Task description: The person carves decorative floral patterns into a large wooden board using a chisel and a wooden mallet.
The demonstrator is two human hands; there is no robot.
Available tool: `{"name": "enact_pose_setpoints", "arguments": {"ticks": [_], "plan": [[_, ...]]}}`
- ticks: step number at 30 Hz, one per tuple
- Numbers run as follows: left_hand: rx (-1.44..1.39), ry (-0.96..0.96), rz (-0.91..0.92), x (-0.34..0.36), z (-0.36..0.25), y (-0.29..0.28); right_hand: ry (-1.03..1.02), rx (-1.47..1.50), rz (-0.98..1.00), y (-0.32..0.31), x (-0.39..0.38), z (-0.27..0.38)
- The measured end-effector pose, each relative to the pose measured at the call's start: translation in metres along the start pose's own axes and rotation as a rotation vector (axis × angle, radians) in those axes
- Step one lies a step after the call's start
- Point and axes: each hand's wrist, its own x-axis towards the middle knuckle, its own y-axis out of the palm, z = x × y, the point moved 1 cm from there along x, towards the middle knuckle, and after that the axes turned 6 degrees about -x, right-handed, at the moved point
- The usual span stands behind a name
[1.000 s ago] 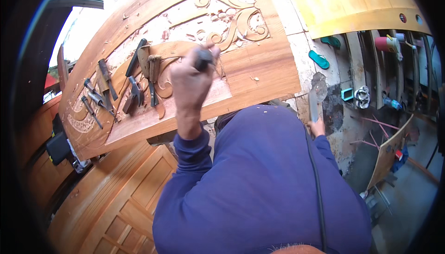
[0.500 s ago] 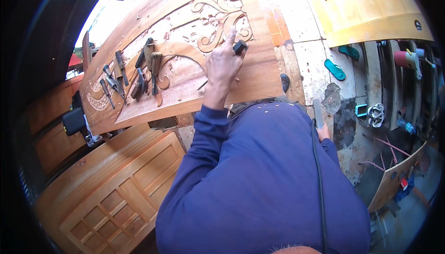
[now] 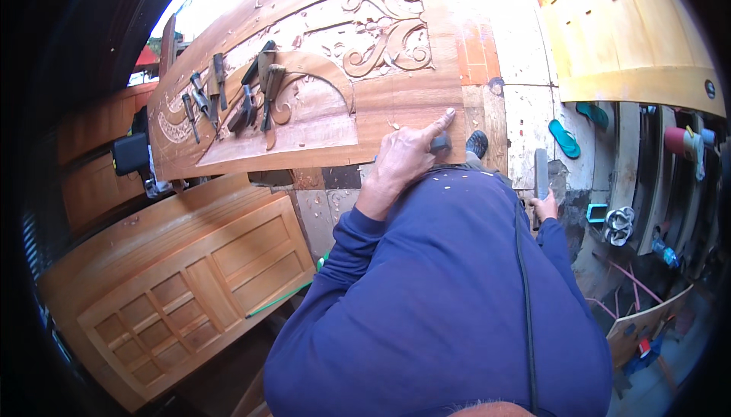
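Observation:
A carved wooden panel (image 3: 396, 93) lies across the top middle, strewn with shavings. My left hand (image 3: 403, 154) is at its lower right, fingers curled round a dark tool (image 3: 438, 143), probably a chisel, with the index finger stretched onto the plain wood; the tool's blade is hidden. My right hand (image 3: 545, 206), right of my body, holds a long grey flat bar (image 3: 541, 173). Several chisels and other hand tools (image 3: 220, 82) lie in a group on the panel's left part.
Below left are panelled doors (image 3: 183, 303) and a black case (image 3: 131, 154). To the right are a yellow board (image 3: 624, 36), teal flip-flops (image 3: 564, 137), grey slippers (image 3: 619, 226), wooden slats (image 3: 626, 166) and a leaning board (image 3: 640, 325). My shoe (image 3: 477, 145) shows beside the panel.
My left hand with the dark tool has moved down and right toward the panel's corner, its index finger now extended. My view has shifted, showing more of the doors below.

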Motion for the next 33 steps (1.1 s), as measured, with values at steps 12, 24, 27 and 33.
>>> {"name": "enact_pose_setpoints", "arguments": {"ticks": [12, 24, 27, 33], "plan": [[-0.371, 0.37, -0.307, 0.024, -0.048, -0.032, 0.09, 0.311, 0.165, -0.023, -0.028, 0.017], [-0.562, 0.756, -0.5, 0.044, -0.041, -0.05, -0.303, 0.548, -0.449, -0.09, -0.082, 0.122], [-0.593, 0.791, -0.486, 0.04, -0.023, -0.051, -0.23, 0.574, -0.393, -0.071, -0.099, 0.129], [-0.65, 0.897, -0.449, 0.041, -0.016, -0.055, -0.26, 0.549, -0.468, -0.041, -0.137, 0.147]]}}
